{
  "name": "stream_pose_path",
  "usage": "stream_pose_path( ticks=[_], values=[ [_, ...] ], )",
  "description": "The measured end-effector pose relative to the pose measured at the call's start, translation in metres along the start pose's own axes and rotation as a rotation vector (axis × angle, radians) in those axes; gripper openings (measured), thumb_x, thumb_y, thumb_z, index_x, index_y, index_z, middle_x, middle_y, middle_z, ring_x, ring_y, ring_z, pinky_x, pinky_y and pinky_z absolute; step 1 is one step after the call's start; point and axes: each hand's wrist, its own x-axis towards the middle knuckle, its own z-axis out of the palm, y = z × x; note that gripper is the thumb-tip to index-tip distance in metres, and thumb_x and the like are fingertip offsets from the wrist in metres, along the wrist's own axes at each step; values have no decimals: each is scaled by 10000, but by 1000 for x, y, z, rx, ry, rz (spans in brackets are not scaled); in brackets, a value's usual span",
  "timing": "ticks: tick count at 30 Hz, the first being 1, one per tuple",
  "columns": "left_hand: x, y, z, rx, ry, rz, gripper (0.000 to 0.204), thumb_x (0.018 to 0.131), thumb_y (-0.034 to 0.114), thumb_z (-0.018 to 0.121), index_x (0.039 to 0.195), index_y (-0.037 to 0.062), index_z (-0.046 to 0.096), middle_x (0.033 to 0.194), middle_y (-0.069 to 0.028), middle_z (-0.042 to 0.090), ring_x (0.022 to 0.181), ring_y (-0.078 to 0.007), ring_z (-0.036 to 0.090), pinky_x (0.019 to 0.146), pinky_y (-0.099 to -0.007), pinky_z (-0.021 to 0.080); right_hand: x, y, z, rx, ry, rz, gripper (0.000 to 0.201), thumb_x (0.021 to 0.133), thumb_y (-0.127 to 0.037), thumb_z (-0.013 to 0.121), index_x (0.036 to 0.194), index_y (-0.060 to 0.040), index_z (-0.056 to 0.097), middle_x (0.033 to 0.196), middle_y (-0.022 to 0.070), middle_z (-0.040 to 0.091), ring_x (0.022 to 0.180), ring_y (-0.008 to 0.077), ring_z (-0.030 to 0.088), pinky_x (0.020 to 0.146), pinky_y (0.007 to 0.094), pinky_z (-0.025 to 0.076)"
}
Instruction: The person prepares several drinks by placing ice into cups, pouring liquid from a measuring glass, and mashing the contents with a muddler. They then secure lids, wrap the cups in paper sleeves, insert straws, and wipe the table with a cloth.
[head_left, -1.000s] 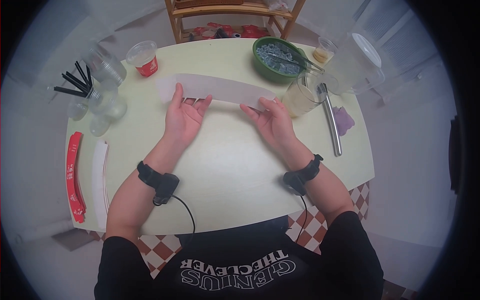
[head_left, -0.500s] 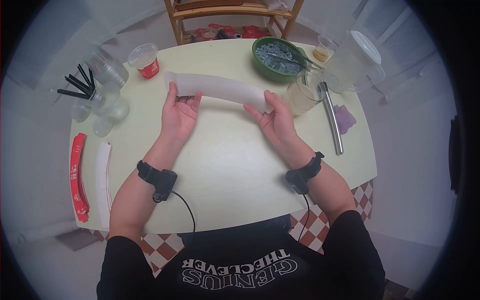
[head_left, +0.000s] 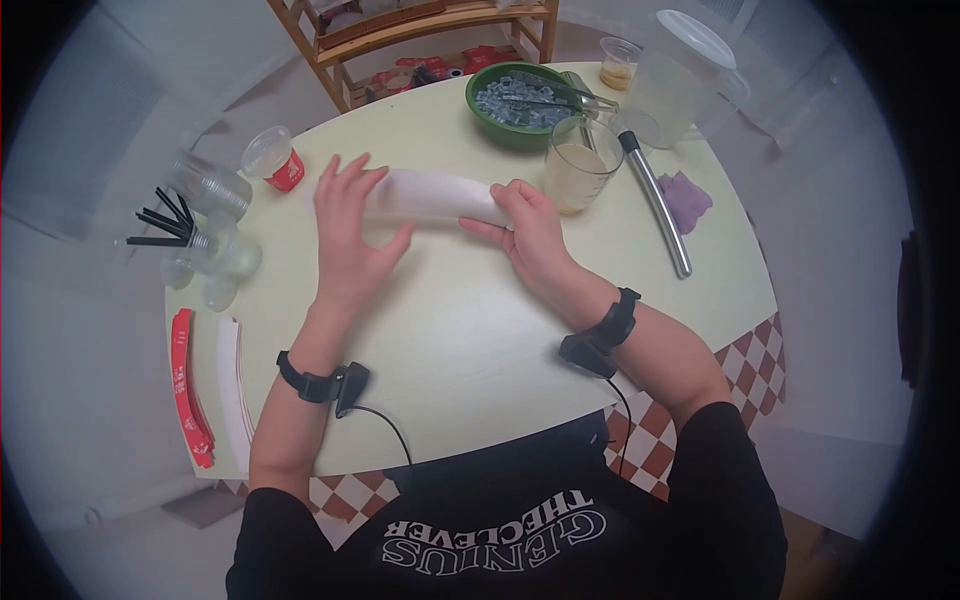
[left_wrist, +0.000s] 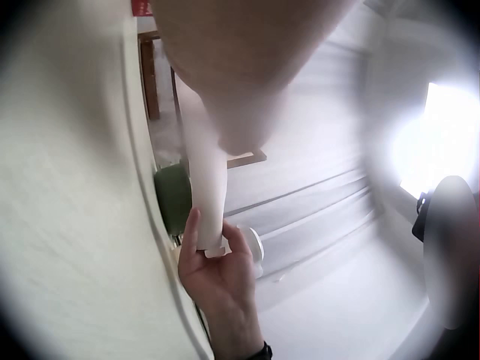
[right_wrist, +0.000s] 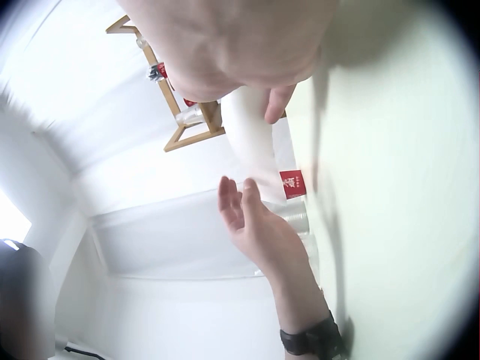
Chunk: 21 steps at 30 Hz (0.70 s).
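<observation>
A curved white paper strip (head_left: 430,195) is stretched between the hands above the table. Its right end is pinched between the thumb and fingers of the right hand (head_left: 532,228), a grip also visible in the left wrist view. At the other end, the left hand (head_left: 345,238) has its back upward and its fingers spread, overlapping the strip. From the right wrist view, the left hand (right_wrist: 262,232) shows loose, parted fingers beside the strip's end, not curled round it. Stacks of red printed strips (head_left: 187,390) and white strips (head_left: 232,390) lie at the table's left.
Black straws (head_left: 168,222) and clear cups (head_left: 235,250) stand at the left, a red-labelled cup (head_left: 275,162) behind. To the right are a green bowl of ice (head_left: 520,135) with tongs, a measuring jug (head_left: 578,180), a metal rod (head_left: 660,210), a purple cloth (head_left: 686,205) and a pitcher (head_left: 678,85).
The left hand has let go of the strip's left end and turned from palm up to back up, fingers spreading. The right hand keeps its pinch. The head view has shifted and tilted.
</observation>
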Motion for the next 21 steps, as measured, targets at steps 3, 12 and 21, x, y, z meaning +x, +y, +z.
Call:
stream_pose_path(
  ticks=[3,12,21],
  values=[
    [7,15,-4,203,-215,100,829,728,217,938,1471,135,581,1511,-165,513,1534,-403,382,1288,-588,252,-1,5,-2,-26,-37,31,259,1076,-136,598,856,-16,533,1033,124,622,966,257,723,882,403,713],
    [-7,6,-19,176,-381,-43,390,748,225,903,1047,97,688,914,-105,758,835,-324,746,734,-440,579,0,8,-4,-153,-103,116,248,1061,-159,618,874,-13,544,1043,139,638,910,254,722,733,385,725],
    [-48,3,-59,311,-517,-227,259,820,234,812,988,110,658,757,-119,717,751,-365,732,642,-485,553,-7,11,-1,-69,-304,276,286,1133,-290,524,1035,-27,581,1025,154,681,887,271,750,766,432,706]
  ],
)
